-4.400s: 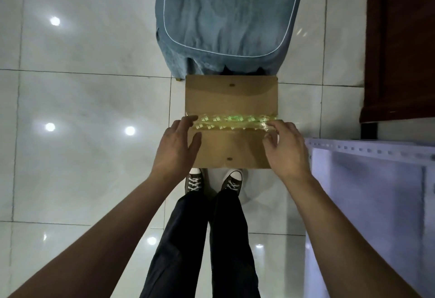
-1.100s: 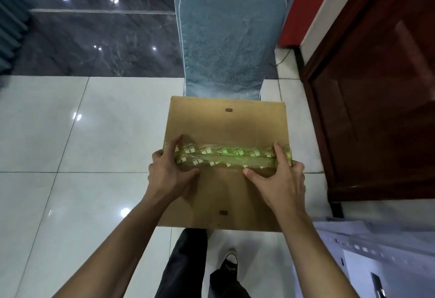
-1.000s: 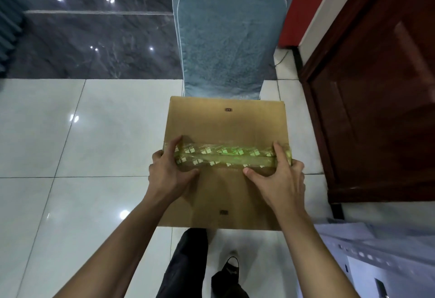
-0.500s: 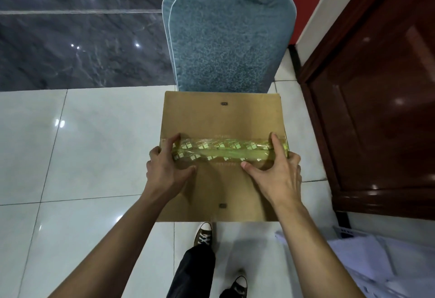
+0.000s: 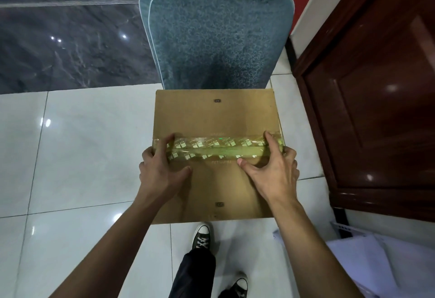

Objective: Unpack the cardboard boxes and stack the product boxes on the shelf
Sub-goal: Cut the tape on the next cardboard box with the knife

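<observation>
We hold the sealed cardboard box (image 5: pixel 215 156) between us and the chair (image 5: pixel 216 29). Its tape (image 5: pixel 219 149) runs left to right; left hand (image 5: pixel 162 170) and right hand (image 5: pixel 273 170) grasp opposite ends, fingers curled over the edges.

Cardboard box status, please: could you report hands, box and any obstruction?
Left hand and right hand grip the cardboard box at its sides. Tape unbroken, box sealed. Blue chair just ahead.

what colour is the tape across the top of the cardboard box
Clear yellowish-green tape printed with small pale square marks, seen in the head view.
</observation>
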